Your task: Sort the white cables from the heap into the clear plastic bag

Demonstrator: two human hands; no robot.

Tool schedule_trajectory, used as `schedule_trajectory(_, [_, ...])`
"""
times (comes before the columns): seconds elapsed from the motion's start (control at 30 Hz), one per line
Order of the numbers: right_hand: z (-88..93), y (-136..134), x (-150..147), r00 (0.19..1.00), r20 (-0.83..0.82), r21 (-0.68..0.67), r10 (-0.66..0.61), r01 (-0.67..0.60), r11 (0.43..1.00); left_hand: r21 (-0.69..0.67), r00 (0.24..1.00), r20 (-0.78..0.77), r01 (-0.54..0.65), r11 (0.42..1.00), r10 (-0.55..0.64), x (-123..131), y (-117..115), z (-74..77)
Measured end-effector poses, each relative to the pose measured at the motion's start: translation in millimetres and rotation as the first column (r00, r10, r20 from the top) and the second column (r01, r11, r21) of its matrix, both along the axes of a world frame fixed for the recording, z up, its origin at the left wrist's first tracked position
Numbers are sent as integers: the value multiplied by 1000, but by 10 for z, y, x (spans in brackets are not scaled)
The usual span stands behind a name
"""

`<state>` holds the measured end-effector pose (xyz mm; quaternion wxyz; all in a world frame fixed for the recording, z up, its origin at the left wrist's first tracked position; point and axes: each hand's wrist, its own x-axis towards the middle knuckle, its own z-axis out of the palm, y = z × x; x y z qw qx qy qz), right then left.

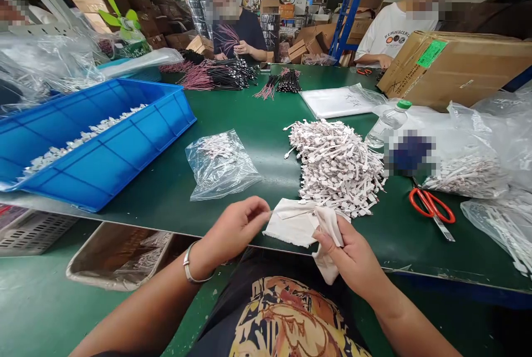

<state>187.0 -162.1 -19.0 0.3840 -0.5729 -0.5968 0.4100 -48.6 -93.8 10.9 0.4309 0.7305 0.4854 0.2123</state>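
Observation:
My right hand (353,251) is closed around a bunched white cloth (328,227) at the table's front edge. Part of that cloth lies flat on the tabletop, and a corner hangs over the edge. A thin pale wire (294,216) runs from the cloth toward my left hand (245,221), whose thumb and forefinger pinch its end. Whatever sits inside the cloth is hidden. Just beyond the cloth rises a heap of short white cables with connectors (336,166). Left of the heap lies a clear plastic bag (222,163) with some white cables in it.
A blue bin (153,141) with white pieces stands at left. Red-handled scissors (432,204), a water bottle (386,124) and bagged cables (469,174) lie at right. Across the table, a person handles wires near black-and-pink bundles (220,74). Another person sits behind a cardboard box (457,69).

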Motion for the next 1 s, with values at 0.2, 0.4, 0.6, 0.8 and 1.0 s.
schedule_trajectory(0.2, [0, -77, 39, 991, 11, 24, -130, 130, 991, 398, 886, -231, -292, 870, 403, -352, 40, -76])
schedule_trajectory(0.4, [-8, -170, 204, 980, 125, 83, -153, 144, 986, 280, 912, -326, -157, 947, 248, -402, -69, -158])
schedule_trajectory(0.6, [-46, -237, 704, 836, 388, 279, -388, 295, 914, 509, 735, -617, 98, 855, 283, -242, 65, -105])
schedule_trajectory(0.8, [-185, -143, 1355, 403, 688, 588, -603, 177, 789, 527, 499, -779, 190, 829, 381, -110, 520, -173])
schedule_trajectory(1.0, [-393, 94, 1813, 391, 829, 466, -399, -89, 880, 529, 441, -785, 111, 842, 435, -108, 904, -267])
